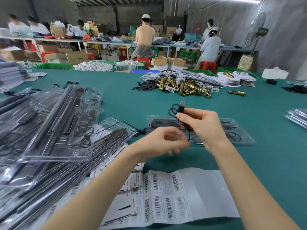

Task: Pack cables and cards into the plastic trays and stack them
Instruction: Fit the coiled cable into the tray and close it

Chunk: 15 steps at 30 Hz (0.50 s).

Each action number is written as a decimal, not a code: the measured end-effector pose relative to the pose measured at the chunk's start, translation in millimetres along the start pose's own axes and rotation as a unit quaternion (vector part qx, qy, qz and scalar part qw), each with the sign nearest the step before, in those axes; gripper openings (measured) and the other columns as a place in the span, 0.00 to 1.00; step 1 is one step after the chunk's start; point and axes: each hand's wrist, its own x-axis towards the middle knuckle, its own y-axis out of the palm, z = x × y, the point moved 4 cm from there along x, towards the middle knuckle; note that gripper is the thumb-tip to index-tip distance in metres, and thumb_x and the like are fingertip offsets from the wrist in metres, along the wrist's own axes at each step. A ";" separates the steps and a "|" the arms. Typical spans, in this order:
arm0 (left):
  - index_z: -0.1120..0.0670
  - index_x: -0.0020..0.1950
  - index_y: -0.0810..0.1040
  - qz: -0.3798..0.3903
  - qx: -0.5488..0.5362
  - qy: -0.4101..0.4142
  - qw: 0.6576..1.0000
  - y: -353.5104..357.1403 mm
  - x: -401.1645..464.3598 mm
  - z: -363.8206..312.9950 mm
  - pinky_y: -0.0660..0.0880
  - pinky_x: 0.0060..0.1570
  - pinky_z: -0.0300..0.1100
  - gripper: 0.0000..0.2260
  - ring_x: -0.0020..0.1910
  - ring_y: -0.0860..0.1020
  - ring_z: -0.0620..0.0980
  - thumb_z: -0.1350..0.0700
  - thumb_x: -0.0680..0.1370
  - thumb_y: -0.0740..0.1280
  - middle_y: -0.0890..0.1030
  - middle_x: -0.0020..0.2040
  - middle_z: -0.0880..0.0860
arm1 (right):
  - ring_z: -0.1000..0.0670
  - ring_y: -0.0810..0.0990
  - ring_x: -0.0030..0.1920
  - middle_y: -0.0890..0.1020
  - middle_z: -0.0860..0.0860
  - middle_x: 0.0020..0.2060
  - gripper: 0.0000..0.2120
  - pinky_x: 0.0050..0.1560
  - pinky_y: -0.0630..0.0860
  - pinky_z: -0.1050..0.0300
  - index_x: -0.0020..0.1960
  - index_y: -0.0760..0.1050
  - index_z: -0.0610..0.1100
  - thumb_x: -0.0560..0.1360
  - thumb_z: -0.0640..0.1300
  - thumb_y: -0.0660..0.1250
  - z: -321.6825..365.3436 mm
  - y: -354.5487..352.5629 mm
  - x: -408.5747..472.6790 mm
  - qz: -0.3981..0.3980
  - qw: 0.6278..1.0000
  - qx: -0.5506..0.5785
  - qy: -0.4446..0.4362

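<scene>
Glossy barcode sheet [174, 196], right hand [204, 125] pinching thin black cable [173, 110], left hand [166, 140] blurred, grip unclear

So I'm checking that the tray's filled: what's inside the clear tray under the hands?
Inside the clear tray: long black strips and a coiled black cable at its right end. The hands cover its middle.

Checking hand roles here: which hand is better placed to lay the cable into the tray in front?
Probably the right hand: it grips the USB cable directly above the clear tray. The left hand is blurred and holds nothing visible.
</scene>
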 end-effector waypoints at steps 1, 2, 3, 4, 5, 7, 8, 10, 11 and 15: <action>0.50 0.47 0.82 0.008 0.062 0.016 0.998 0.2 -0.9 1.9 0.80 0.43 0.43 0.04 0.40 0.81 0.45 0.51 0.76 0.73 0.86 0.46 0.49 | 0.57 0.86 0.39 0.88 0.54 0.39 0.08 0.40 0.80 0.66 0.46 0.86 0.49 0.70 0.39 0.79 -1.9 -4.9 -0.3 -0.005 0.998 -0.057 -0.021; 0.51 0.46 0.81 0.006 0.095 0.020 0.995 -2.4 -0.8 4.7 0.81 0.46 0.46 0.02 0.41 0.81 0.46 0.54 0.77 0.73 0.86 0.45 0.51 | 0.58 0.86 0.41 0.88 0.55 0.40 0.09 0.43 0.80 0.66 0.47 0.86 0.50 0.69 0.40 0.80 -3.7 -8.4 -0.6 -0.003 0.993 -0.107 -0.038; 0.51 0.47 0.79 0.008 0.105 0.016 0.994 -5.1 -1.7 5.7 0.81 0.47 0.48 0.03 0.40 0.81 0.48 0.55 0.77 0.72 0.86 0.45 0.53 | 0.59 0.86 0.42 0.87 0.57 0.40 0.10 0.45 0.80 0.67 0.47 0.86 0.51 0.69 0.41 0.80 -6.1 -10.7 -0.9 0.003 0.988 -0.143 -0.051; 0.52 0.48 0.76 0.019 0.106 0.014 0.994 -6.5 -2.3 5.9 0.81 0.45 0.47 0.06 0.40 0.81 0.47 0.54 0.77 0.73 0.86 0.45 0.54 | 0.60 0.86 0.43 0.87 0.58 0.40 0.10 0.45 0.80 0.68 0.46 0.86 0.52 0.68 0.41 0.81 -8.2 -11.7 -1.4 0.011 0.985 -0.162 -0.060; 0.51 0.49 0.75 0.031 0.117 0.018 0.993 -7.3 -3.1 5.3 0.79 0.43 0.42 0.08 0.39 0.80 0.45 0.53 0.76 0.73 0.85 0.45 0.52 | 0.61 0.85 0.42 0.87 0.60 0.39 0.10 0.45 0.79 0.69 0.45 0.86 0.53 0.68 0.41 0.81 -9.8 -11.8 -1.4 0.016 0.983 -0.172 -0.068; 0.48 0.50 0.78 0.036 0.169 0.036 0.984 -8.2 -2.9 5.2 0.77 0.46 0.38 0.08 0.39 0.79 0.40 0.54 0.75 0.75 0.83 0.44 0.46 | 0.63 0.84 0.43 0.86 0.63 0.38 0.10 0.45 0.77 0.72 0.47 0.86 0.53 0.68 0.42 0.81 -12.4 -11.4 -0.7 0.024 0.977 -0.196 -0.085; 0.48 0.49 0.79 0.020 0.181 0.050 0.982 -9.4 -2.2 5.8 0.77 0.47 0.38 0.07 0.39 0.79 0.39 0.56 0.74 0.75 0.83 0.42 0.44 | 0.64 0.84 0.44 0.85 0.63 0.38 0.10 0.45 0.76 0.74 0.48 0.87 0.52 0.68 0.42 0.81 -13.8 -10.7 -0.6 0.034 0.970 -0.222 -0.094; 0.47 0.46 0.82 -0.044 0.173 0.075 0.981 -16.3 -1.4 5.9 0.79 0.48 0.40 0.06 0.39 0.81 0.40 0.57 0.74 0.75 0.84 0.41 0.43 | 0.66 0.83 0.44 0.85 0.63 0.39 0.11 0.45 0.74 0.76 0.50 0.87 0.51 0.69 0.42 0.80 -18.0 -9.2 -1.8 0.076 0.952 -0.282 -0.095; 0.46 0.45 0.83 -0.083 0.159 0.084 0.980 -21.1 -1.6 5.4 0.80 0.47 0.40 0.06 0.39 0.82 0.42 0.57 0.74 0.76 0.85 0.41 0.44 | 0.66 0.82 0.44 0.85 0.63 0.39 0.10 0.45 0.74 0.76 0.50 0.87 0.53 0.70 0.43 0.79 -20.2 -9.1 -2.7 0.103 0.944 -0.302 -0.083; 0.49 0.44 0.86 -0.164 0.082 0.091 0.979 -31.0 -3.0 7.8 0.82 0.48 0.40 0.10 0.41 0.85 0.44 0.52 0.66 0.82 0.87 0.39 0.47 | 0.65 0.83 0.43 0.86 0.65 0.38 0.09 0.39 0.74 0.74 0.43 0.85 0.65 0.71 0.49 0.78 -22.5 -6.1 -6.4 0.173 0.937 -0.299 -0.042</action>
